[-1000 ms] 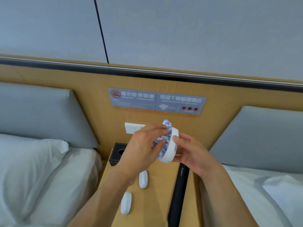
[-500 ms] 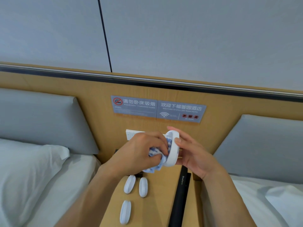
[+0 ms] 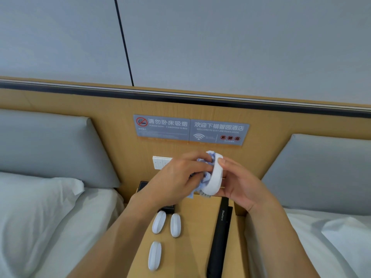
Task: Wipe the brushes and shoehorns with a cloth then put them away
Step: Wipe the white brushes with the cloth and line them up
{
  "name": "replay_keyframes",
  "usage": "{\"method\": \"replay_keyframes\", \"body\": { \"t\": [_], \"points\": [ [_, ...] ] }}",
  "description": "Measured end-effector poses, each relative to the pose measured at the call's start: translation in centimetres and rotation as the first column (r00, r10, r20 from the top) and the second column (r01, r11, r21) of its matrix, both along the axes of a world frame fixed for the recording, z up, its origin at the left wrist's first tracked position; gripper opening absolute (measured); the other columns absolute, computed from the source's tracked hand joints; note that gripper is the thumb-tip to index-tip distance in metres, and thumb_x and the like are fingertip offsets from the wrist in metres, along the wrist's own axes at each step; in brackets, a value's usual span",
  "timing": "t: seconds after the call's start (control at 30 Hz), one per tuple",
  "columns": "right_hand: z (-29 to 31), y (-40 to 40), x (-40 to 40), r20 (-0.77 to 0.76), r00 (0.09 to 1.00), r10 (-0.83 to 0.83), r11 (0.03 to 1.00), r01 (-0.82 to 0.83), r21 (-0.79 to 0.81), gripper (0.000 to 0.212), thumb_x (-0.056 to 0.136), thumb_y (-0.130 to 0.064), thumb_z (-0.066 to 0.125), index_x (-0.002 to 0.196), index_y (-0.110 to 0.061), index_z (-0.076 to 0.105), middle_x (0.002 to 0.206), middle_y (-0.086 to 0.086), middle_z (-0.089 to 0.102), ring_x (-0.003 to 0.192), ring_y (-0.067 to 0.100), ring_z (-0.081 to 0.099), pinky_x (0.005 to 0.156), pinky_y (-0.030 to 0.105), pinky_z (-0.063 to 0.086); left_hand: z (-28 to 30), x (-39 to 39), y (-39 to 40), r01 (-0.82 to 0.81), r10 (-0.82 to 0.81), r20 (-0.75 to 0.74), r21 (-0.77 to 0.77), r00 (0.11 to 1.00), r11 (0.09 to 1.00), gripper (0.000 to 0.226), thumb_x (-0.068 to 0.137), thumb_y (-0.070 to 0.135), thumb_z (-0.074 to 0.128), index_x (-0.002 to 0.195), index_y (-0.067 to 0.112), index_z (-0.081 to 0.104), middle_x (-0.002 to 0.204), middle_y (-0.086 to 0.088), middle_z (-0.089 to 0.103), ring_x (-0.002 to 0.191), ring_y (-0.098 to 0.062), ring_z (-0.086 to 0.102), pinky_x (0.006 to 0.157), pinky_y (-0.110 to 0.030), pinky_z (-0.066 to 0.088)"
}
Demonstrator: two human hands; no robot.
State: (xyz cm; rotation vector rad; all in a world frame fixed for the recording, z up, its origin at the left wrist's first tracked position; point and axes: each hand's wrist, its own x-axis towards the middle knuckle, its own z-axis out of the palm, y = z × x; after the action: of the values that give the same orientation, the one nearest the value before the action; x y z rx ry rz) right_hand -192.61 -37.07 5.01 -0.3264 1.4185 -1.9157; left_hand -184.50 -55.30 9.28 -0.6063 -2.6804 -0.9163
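Observation:
My right hand [image 3: 239, 183] holds a white oval brush [image 3: 214, 177] upright above the wooden nightstand [image 3: 194, 237], thumb on its top edge. My left hand [image 3: 174, 181] grips a blue-and-white cloth [image 3: 206, 163] bunched against the brush's left face. Three more white brushes lie on the nightstand: two side by side [image 3: 159, 222] [image 3: 175, 224] and one nearer me [image 3: 154, 255]. Black shoehorns [image 3: 219, 237] lie lengthwise along the nightstand's right side.
A black box [image 3: 143, 185] sits at the nightstand's back left, mostly behind my left arm. White beds with pillows [image 3: 34, 199] flank the nightstand. A wooden headboard wall with a grey sign [image 3: 190, 130] and a light switch [image 3: 159, 162] rises behind.
My left hand has rubbed the cloth down and back up along the brush's face. The camera has tilted, so the nightstand and a third brush show more.

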Motion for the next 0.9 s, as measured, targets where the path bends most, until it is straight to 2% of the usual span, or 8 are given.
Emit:
{"method": "replay_keyframes", "body": {
  "t": [0.1, 0.27, 0.37, 0.47, 0.63, 0.77, 0.83, 0.9],
  "points": [
    [-0.2, 0.5, 0.0, 0.017, 0.999, -0.027, 0.999, 0.027, 0.019, 0.040, 0.085, -0.038, 0.067, 0.119, -0.017, 0.069, 0.108, 0.015, 0.070, 0.095, 0.032, 0.068, 0.080, 0.049, 0.057, -0.2, 0.5, -0.2, 0.048, -0.053, 0.099, 0.057, 0.994, 0.997, 0.035, 0.086, -0.007, 0.054, 0.108, 0.011, 0.074, 0.126, 0.003, 0.060, 0.107, -0.009, 0.060, 0.087, -0.033, 0.049],
    [-0.3, 0.5, 0.3, 0.055, 0.998, -0.044, 0.999, 0.043, 0.026, 0.035, 0.082, -0.036, 0.069, 0.111, -0.018, 0.072, 0.101, 0.010, 0.072, 0.089, 0.027, 0.070, 0.074, 0.044, 0.059, -0.8, 0.8, -1.0, 0.035, -0.077, 0.227, 0.181, 0.971, 0.983, 0.041, 0.076, -0.008, 0.062, 0.106, 0.017, 0.074, 0.124, 0.012, 0.059, 0.114, -0.008, 0.058, 0.092, -0.034, 0.049],
    [-0.2, 0.0, 0.5, 0.108, 0.989, -0.105, 0.994, 0.103, 0.019, 0.033, 0.079, -0.037, 0.073, 0.106, -0.018, 0.074, 0.101, 0.012, 0.073, 0.089, 0.029, 0.071, 0.074, 0.044, 0.060, -1.7, 1.3, -0.6, -0.061, 0.004, 0.235, 0.238, 0.972, 0.969, 0.038, 0.075, 0.004, 0.073, 0.107, 0.023, 0.073, 0.123, 0.018, 0.056, 0.115, -0.006, 0.057, 0.089, -0.026, 0.050],
    [-0.3, -0.7, 1.0, 0.168, 0.969, -0.181, 0.983, 0.184, -0.003, 0.038, 0.076, -0.036, 0.078, 0.107, -0.015, 0.073, 0.103, 0.016, 0.074, 0.089, 0.032, 0.072, 0.074, 0.046, 0.061, -2.9, 1.7, 0.4, -0.197, 0.149, 0.175, 0.308, 0.973, 0.931, 0.038, 0.070, 0.009, 0.081, 0.103, 0.026, 0.072, 0.117, 0.020, 0.058, 0.111, -0.003, 0.058, 0.085, -0.018, 0.049],
    [-0.5, -2.9, 2.0, 0.230, 0.919, -0.319, 0.941, 0.336, -0.035, 0.040, 0.073, -0.039, 0.074, 0.107, -0.018, 0.067, 0.095, 0.010, 0.073, 0.076, 0.023, 0.071, 0.059, 0.035, 0.057, -4.2, 2.1, 1.7, -0.437, 0.401, 0.179, 0.454, 0.898, 0.776, 0.041, 0.068, 0.013, 0.086, 0.096, 0.035, 0.066, 0.103, 0.018, 0.063, 0.093, 0.005, 0.060, 0.074, -0.005, 0.045],
    [-0.7, -4.7, 3.0, 0.279, 0.865, -0.418, 0.880, 0.461, -0.112, 0.055, 0.070, -0.040, 0.075, 0.118, -0.016, 0.061, 0.102, 0.012, 0.070, 0.083, 0.023, 0.069, 0.065, 0.035, 0.057, -4.4, 1.9, 2.6, -0.529, 0.542, 0.138, 0.507, 0.829, 0.681, 0.040, 0.071, 0.015, 0.085, 0.098, 0.036, 0.065, 0.098, 0.018, 0.064, 0.091, 0.006, 0.061, 0.074, -0.003, 0.043],
    [-0.9, -5.4, 3.4, 0.305, 0.832, -0.464, 0.839, 0.523, -0.149, 0.060, 0.068, -0.039, 0.076, 0.121, -0.014, 0.060, 0.103, 0.013, 0.069, 0.086, 0.023, 0.067, 0.071, 0.035, 0.055, -4.4, 1.6, 2.7, -0.545, 0.572, 0.118, 0.505, 0.812, 0.669, 0.038, 0.074, 0.016, 0.083, 0.098, 0.038, 0.064, 0.096, 0.019, 0.064, 0.090, 0.007, 0.061, 0.074, -0.003, 0.043],
    [-0.9, -5.6, 3.7, 0.312, 0.818, -0.484, 0.823, 0.546, -0.154, 0.060, 0.067, -0.037, 0.077, 0.121, -0.015, 0.059, 0.102, 0.013, 0.070, 0.086, 0.024, 0.067, 0.070, 0.036, 0.054, -4.2, 1.4, 2.3, -0.542, 0.570, 0.106, 0.491, 0.815, 0.683, 0.039, 0.075, 0.014, 0.081, 0.098, 0.040, 0.063, 0.094, 0.021, 0.065, 0.088, 0.009, 0.061, 0.072, -0.001, 0.042]
  ]
}}
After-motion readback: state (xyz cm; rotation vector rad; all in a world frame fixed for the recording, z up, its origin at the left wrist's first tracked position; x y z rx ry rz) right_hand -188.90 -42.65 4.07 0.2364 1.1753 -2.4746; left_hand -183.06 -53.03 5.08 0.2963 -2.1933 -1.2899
